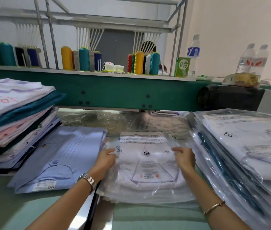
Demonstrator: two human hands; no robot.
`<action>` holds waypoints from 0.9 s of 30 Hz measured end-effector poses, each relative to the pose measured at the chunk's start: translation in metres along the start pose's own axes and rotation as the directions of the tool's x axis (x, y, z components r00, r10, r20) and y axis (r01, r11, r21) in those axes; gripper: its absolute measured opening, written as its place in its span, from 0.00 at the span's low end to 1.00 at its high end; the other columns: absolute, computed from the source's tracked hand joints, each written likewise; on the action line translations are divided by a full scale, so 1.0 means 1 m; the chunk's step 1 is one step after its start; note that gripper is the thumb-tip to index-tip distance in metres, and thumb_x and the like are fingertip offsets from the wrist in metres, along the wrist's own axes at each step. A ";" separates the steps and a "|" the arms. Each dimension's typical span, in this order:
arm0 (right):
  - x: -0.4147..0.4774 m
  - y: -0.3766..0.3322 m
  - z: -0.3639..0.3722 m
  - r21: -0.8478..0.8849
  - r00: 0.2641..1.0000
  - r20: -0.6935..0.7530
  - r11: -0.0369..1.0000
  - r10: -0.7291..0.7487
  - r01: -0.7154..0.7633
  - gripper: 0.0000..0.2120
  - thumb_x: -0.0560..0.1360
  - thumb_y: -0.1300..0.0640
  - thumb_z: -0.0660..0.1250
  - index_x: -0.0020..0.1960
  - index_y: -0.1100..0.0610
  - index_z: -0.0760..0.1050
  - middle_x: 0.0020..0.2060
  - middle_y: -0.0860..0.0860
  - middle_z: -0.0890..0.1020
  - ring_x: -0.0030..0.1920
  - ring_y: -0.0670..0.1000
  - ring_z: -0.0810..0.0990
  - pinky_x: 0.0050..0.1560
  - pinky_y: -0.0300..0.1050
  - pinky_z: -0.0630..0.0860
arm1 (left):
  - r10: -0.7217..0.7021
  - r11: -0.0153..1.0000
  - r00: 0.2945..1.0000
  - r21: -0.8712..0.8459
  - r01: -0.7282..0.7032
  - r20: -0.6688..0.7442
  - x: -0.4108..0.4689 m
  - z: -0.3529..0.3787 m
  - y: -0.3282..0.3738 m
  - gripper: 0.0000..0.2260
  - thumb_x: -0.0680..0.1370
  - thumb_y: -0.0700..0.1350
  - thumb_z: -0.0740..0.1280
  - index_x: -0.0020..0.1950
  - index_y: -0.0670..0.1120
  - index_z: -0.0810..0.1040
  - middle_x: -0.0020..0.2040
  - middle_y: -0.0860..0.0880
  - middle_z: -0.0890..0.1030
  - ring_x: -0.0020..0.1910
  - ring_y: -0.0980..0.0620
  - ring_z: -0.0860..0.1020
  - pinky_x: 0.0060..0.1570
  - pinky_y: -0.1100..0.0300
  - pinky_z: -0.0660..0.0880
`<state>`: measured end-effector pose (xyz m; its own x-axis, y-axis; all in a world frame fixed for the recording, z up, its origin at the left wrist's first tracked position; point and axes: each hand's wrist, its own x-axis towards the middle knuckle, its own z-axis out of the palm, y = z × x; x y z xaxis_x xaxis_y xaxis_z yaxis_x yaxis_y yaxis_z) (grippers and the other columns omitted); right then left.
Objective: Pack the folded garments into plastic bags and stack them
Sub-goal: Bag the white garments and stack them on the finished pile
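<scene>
My left hand and right hand pinch the bagged shirt by its sides. The packed pile lies rightward, nearer my right hand.

glossy clear plastic bag, matt cloth shirt

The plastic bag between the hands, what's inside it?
A folded white garment shows through the clear plastic bag; the left hand and right hand hold its sides. The garment's underside is hidden.
</scene>
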<state>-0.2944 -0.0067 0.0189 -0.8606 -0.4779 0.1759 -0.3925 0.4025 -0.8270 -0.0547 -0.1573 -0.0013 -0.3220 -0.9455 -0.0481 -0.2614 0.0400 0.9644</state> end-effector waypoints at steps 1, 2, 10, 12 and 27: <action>0.000 -0.007 0.000 -0.012 1.000 -0.012 1.000 -0.009 0.009 0.17 0.76 0.71 0.59 0.55 0.56 0.81 0.58 0.56 0.81 0.33 0.48 0.74 0.32 0.41 0.71 | 0.026 0.999 1.000 -0.048 -0.026 -0.001 -0.003 0.000 0.005 0.11 0.78 0.35 0.65 0.58 0.37 0.81 0.40 0.48 0.81 0.35 0.53 0.78 0.34 0.66 0.75; -0.001 -0.016 -0.002 -0.019 1.000 -0.025 1.000 -0.011 0.011 0.16 0.76 0.71 0.59 0.54 0.58 0.82 0.56 0.57 0.82 0.35 0.50 0.75 0.35 0.42 0.71 | 0.035 0.996 0.999 -0.088 -0.036 -0.014 -0.005 -0.001 0.010 0.10 0.78 0.35 0.65 0.56 0.37 0.83 0.30 0.50 0.77 0.27 0.56 0.73 0.27 0.68 0.70; -0.009 -0.090 -0.031 -0.108 0.982 -0.117 0.985 -0.149 0.137 0.13 0.75 0.67 0.60 0.49 0.62 0.84 0.47 0.58 0.85 0.49 0.59 0.81 0.48 0.47 0.78 | 0.143 0.979 0.988 -0.140 -0.151 -0.062 -0.035 -0.026 0.066 0.10 0.80 0.38 0.64 0.58 0.44 0.83 0.34 0.49 0.79 0.23 0.60 0.69 0.22 0.67 0.68; -0.011 -0.107 -0.040 -0.115 0.973 -0.135 0.979 -0.186 0.171 0.12 0.76 0.66 0.60 0.50 0.63 0.83 0.47 0.59 0.84 0.50 0.59 0.81 0.49 0.48 0.77 | 0.166 0.954 0.982 -0.238 -0.184 -0.093 -0.047 -0.032 0.082 0.09 0.79 0.37 0.65 0.57 0.42 0.83 0.35 0.50 0.82 0.28 0.61 0.76 0.29 0.66 0.75; 0.060 -0.145 -0.241 0.281 0.954 -0.240 0.928 -0.178 0.244 0.07 0.75 0.64 0.65 0.47 0.61 0.82 0.44 0.54 0.83 0.40 0.50 0.79 0.42 0.45 0.78 | 0.396 0.795 0.898 -0.561 -0.232 0.190 -0.124 0.028 0.218 0.14 0.77 0.49 0.69 0.45 0.37 0.79 0.31 0.46 0.77 0.28 0.50 0.74 0.31 0.60 0.76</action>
<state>-0.3672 0.0944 0.2783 -0.8293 -0.3402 0.4433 -0.4830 0.0372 -0.8749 -0.0973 -0.0220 0.2081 -0.5656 -0.7723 0.2893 0.3773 0.0697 0.9235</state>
